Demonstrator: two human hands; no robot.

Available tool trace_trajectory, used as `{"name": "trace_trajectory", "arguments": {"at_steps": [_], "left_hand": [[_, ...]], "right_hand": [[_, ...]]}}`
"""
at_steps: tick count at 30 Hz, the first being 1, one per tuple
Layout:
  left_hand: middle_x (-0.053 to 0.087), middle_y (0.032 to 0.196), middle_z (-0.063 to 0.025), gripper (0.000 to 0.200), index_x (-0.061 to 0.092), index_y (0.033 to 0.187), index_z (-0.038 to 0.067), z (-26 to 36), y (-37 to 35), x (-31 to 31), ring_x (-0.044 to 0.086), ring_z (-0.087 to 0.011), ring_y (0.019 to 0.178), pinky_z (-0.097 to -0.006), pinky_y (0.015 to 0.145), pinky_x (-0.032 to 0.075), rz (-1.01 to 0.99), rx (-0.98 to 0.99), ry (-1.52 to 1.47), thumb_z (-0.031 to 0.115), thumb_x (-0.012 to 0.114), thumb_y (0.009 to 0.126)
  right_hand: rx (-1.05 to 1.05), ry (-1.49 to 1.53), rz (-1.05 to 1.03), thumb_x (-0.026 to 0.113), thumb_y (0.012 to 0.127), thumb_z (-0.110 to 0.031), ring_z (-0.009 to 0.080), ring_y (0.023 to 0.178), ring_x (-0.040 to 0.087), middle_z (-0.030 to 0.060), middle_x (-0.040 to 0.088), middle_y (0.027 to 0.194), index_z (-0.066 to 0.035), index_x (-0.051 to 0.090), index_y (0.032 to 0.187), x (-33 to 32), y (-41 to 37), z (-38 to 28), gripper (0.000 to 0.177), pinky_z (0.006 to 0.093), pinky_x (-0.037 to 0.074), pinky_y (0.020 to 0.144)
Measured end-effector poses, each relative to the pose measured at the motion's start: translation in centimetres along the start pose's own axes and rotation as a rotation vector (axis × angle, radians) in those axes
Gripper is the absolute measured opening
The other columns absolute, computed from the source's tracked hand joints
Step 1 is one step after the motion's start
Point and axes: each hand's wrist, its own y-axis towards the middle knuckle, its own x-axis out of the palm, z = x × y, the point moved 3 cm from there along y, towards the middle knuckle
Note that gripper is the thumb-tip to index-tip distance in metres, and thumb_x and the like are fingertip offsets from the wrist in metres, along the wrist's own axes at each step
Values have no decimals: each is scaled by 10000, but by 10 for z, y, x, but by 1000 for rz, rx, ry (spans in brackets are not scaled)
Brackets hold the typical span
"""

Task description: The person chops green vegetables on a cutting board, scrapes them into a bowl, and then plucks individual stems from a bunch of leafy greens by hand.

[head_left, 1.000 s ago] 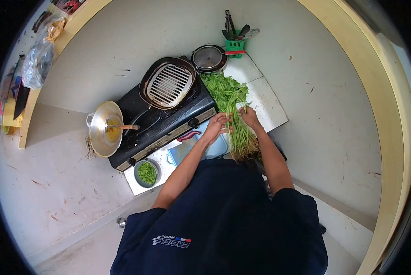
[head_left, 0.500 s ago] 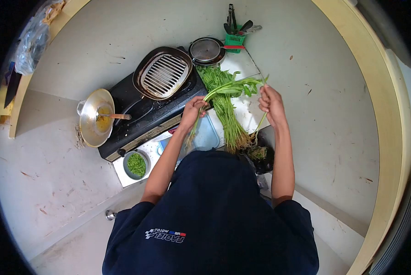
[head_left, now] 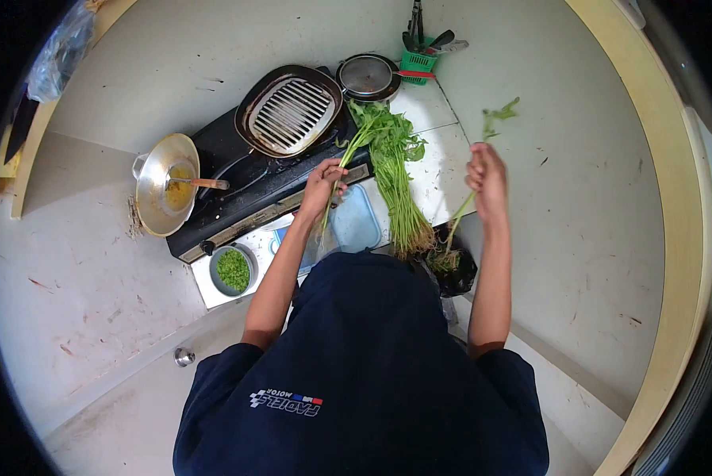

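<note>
My left hand [head_left: 322, 189] is closed around a few thin stalks of water spinach [head_left: 356, 148], their leafy tops leaning right over the pile and their lower ends hanging below my fingers. Off to the right, above the counter's edge, my right hand [head_left: 488, 178] grips a single water spinach stalk [head_left: 461, 209]. Its leaves stick up past my fist, slightly blurred, and its root end points down toward a black plastic bag [head_left: 460, 279] with root trimmings. Between my hands a large pile of water spinach [head_left: 401, 198] lies on the white tiles, roots toward me.
A blue plastic tray [head_left: 358, 222] lies left of the pile. Behind it is a black stove [head_left: 237, 198] bearing a grill pan [head_left: 288, 113] and a wok [head_left: 163, 210]. A bowl [head_left: 250, 278] of chopped greens stands front left. At the back are a strainer [head_left: 366, 75] and a green utensil basket [head_left: 416, 67].
My right hand has moved right and away from my left, carrying one stalk apart from the others. The left hand keeps its stalks, whose tops now rest over the pile.
</note>
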Motion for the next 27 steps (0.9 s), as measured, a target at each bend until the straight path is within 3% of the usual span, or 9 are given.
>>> {"name": "trace_trajectory", "arguments": {"at_steps": [8, 10, 12, 15, 18, 19, 22, 25, 27], "left_hand": [[599, 970, -10, 237, 599, 1247, 26, 13, -10, 13, 545, -91, 708, -223, 586, 448, -91, -56, -188, 104, 511, 1041], [601, 967, -12, 259, 599, 1266, 12, 17, -13, 17, 545, -96, 691, -220, 582, 445, -113, -69, -265, 104, 508, 1042], [583, 955, 0, 262, 593, 1276, 14, 22, -14, 21, 524, -88, 681, -218, 568, 430, -115, -78, -287, 104, 504, 1046], [571, 961, 5, 256, 587, 1272, 19, 31, -20, 28, 507, -77, 675, -202, 555, 410, -132, -89, -327, 106, 505, 1046], [565, 963, 10, 265, 580, 1283, 14, 34, -22, 35, 481, -69, 660, -189, 541, 390, -158, -109, -378, 107, 508, 1045], [564, 965, 10, 270, 576, 1289, 12, 35, -23, 39, 474, -66, 658, -185, 537, 385, -172, -123, -391, 107, 507, 1046], [560, 970, 12, 284, 566, 1305, 8, 37, -24, 52, 456, -57, 654, -176, 526, 372, -241, -154, -429, 107, 505, 1046], [555, 971, 11, 296, 555, 1316, -1, 42, -28, 63, 445, -44, 660, -169, 508, 361, -359, -161, -462, 108, 503, 1045], [550, 975, 7, 298, 552, 1316, -6, 47, -30, 66, 441, -43, 660, -166, 496, 355, -373, -176, -462, 107, 501, 1045]], "right_hand": [[1, -443, 42, 485, 1052, -158, 75, 592, 420, -42, 487, 739, -104, 639, 1088, 9, 34, 222, 167, 251, 359, 524], [50, -740, 54, 539, 1019, -236, 234, 709, 579, 73, 599, 778, -56, 653, 1112, 13, 37, 243, 232, 378, 488, 703], [-152, -867, 67, 601, 972, -255, 352, 870, 614, 165, 640, 907, -26, 656, 1133, 14, 38, 267, 285, 437, 501, 847], [-287, -1144, 225, 663, 919, -216, 420, 1048, 579, 205, 627, 1076, -15, 630, 1226, 23, 28, 255, 368, 459, 464, 976], [-338, -1034, 280, 697, 878, -150, 413, 1142, 541, 197, 584, 1187, -9, 587, 1298, 47, 10, 193, 457, 453, 433, 1022], [-400, -973, 177, 686, 908, -117, 356, 1178, 559, 168, 581, 1253, -15, 530, 1388, 48, 20, 193, 515, 425, 431, 1033], [-179, -344, -241, 689, 935, -147, 297, 1240, 552, 184, 559, 1353, -2, 502, 1418, 77, 22, 167, 538, 418, 444, 1035], [-238, -234, -357, 654, 973, -119, 213, 1235, 582, 150, 582, 1393, 10, 478, 1448, 95, 28, 162, 522, 340, 455, 1032], [-104, -62, -468, 620, 980, -73, 187, 1204, 605, 126, 628, 1332, 20, 491, 1430, 99, 28, 150, 477, 313, 461, 1017]]}}
